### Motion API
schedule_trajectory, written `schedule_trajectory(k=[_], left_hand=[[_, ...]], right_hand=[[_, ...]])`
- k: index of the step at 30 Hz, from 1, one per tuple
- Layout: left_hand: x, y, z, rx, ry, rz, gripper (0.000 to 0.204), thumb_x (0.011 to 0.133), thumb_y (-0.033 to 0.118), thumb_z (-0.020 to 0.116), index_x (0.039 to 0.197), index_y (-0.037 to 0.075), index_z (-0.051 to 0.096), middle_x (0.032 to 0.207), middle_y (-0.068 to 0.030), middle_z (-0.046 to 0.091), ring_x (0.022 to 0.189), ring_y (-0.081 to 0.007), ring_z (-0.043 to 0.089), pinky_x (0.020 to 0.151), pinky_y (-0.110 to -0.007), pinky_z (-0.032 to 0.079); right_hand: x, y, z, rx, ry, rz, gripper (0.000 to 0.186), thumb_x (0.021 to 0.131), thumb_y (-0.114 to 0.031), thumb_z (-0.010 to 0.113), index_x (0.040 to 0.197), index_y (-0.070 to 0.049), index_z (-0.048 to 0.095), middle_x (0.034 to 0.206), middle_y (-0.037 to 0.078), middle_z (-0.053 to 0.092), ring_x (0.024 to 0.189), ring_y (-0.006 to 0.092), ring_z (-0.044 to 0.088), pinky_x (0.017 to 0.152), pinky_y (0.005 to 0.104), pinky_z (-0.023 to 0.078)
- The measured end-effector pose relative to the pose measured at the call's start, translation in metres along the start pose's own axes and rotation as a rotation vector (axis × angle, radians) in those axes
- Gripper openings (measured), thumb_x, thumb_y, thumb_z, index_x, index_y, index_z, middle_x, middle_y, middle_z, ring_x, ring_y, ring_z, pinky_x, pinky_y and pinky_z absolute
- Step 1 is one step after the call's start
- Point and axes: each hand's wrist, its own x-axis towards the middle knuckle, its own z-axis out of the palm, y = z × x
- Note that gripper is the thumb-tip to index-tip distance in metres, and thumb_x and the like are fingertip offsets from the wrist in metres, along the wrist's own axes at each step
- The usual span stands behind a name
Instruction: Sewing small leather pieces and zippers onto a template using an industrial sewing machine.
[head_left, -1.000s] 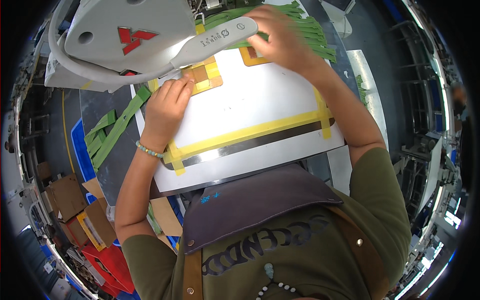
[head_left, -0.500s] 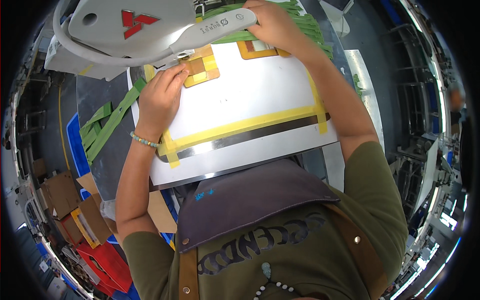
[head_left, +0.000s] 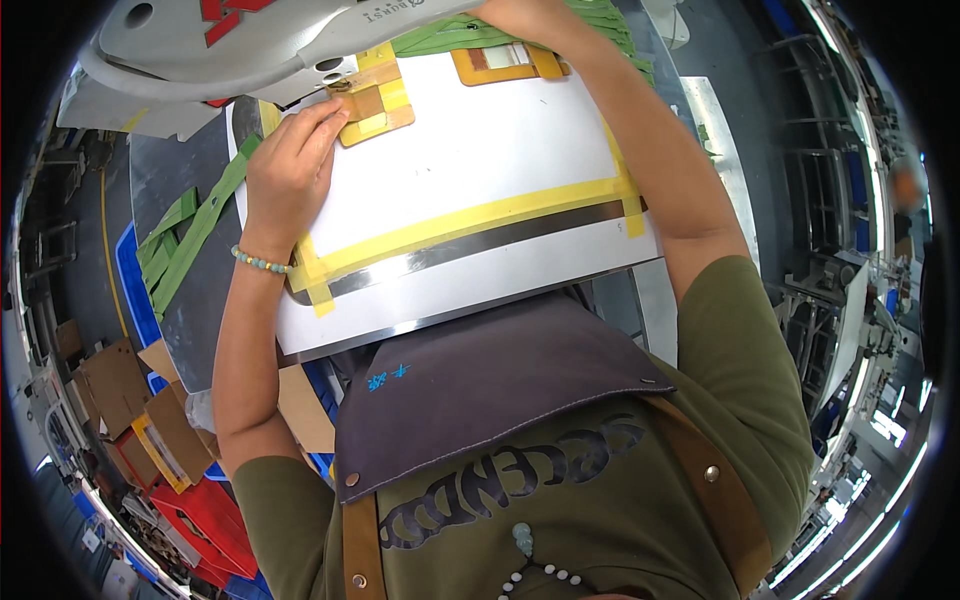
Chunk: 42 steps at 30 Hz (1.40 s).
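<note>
My left hand (head_left: 290, 175) is closed, fingertips and thumb together at the left edge of a yellow taped template plate (head_left: 398, 120) with a brown inset. That plate lies on the white work surface (head_left: 480, 150), beneath the head of a grey-white sewing machine (head_left: 200, 50). My right hand (head_left: 530, 20) reaches to the top edge of the picture, by the far end of the machine's pale arm. Its fingers are cut off there. Green fabric strips (head_left: 440, 38) lie under and beside it. A second yellow frame plate (head_left: 510, 75) rests just below the right wrist.
More green strips (head_left: 200, 230) hang over the table's left side. Yellow tape (head_left: 460, 220) borders the white surface near its front edge. Cardboard boxes (head_left: 110, 375), a blue bin (head_left: 135, 280) and a red crate (head_left: 200, 520) stand on the floor at the left.
The whole view has shifted, so the machine and table sit higher and further left. My left hand stays at the template plate. My right hand's fingers have passed out of the picture.
</note>
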Motion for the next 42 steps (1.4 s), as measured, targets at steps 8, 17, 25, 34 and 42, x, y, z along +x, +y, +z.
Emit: schedule_trajectory(k=[8, 17, 25, 34, 42], left_hand=[[-0.002, -0.003, -0.003, -0.014, -0.037, -0.023, 0.033, 0.086, -0.008, 0.074, 0.116, 0.004, 0.076, 0.121, -0.0079, 0.077, 0.103, -0.0273, 0.075, 0.085, -0.036, 0.062], [0.000, 0.000, -0.008, -0.007, -0.030, -0.005, 0.029, 0.086, -0.007, 0.074, 0.113, 0.002, 0.075, 0.120, -0.0072, 0.077, 0.100, -0.0265, 0.075, 0.082, -0.036, 0.060], [-0.004, -0.003, -0.010, -0.025, 0.009, 0.018, 0.030, 0.083, -0.008, 0.074, 0.111, 0.002, 0.075, 0.119, -0.0065, 0.077, 0.097, -0.0249, 0.074, 0.079, -0.035, 0.060], [0.008, 0.007, -0.014, -0.029, -0.094, 0.026, 0.035, 0.088, 0.012, 0.080, 0.122, 0.003, 0.075, 0.134, -0.0042, 0.074, 0.096, -0.0243, 0.066, 0.085, -0.035, 0.058], [0.004, 0.004, -0.004, -0.168, -0.211, -0.054, 0.042, 0.091, 0.020, 0.080, 0.128, 0.003, 0.074, 0.142, -0.0016, 0.071, 0.101, -0.0256, 0.064, 0.091, -0.036, 0.056]], right_hand=[[0.000, -0.002, -0.009, 0.063, -0.117, 0.039, 0.023, 0.090, -0.017, 0.075, 0.105, 0.000, 0.078, 0.099, 0.013, 0.074, 0.096, 0.0268, 0.074, 0.084, 0.0402, 0.057], [-0.005, -0.017, -0.031, 0.294, 0.140, 0.358, 0.015, 0.096, -0.015, 0.076, 0.104, -0.003, 0.078, 0.098, 0.005, 0.075, 0.090, 0.0221, 0.072, 0.082, 0.0342, 0.056], [-0.033, -0.056, -0.042, 0.532, -0.331, 0.321, 0.023, 0.099, -0.023, 0.074, 0.113, -0.005, 0.079, 0.109, 0.011, 0.076, 0.103, 0.0271, 0.069, 0.092, 0.0383, 0.055], [-0.051, -0.059, -0.007, 0.134, -0.298, -0.048, 0.016, 0.096, -0.019, 0.075, 0.101, -0.004, 0.076, 0.103, 0.009, 0.074, 0.095, 0.0286, 0.069, 0.085, 0.0382, 0.054], [-0.045, -0.058, -0.016, 0.113, -0.273, -0.151, 0.024, 0.094, -0.022, 0.079, 0.110, -0.005, 0.078, 0.107, 0.009, 0.076, 0.099, 0.0231, 0.070, 0.088, 0.0363, 0.054]])
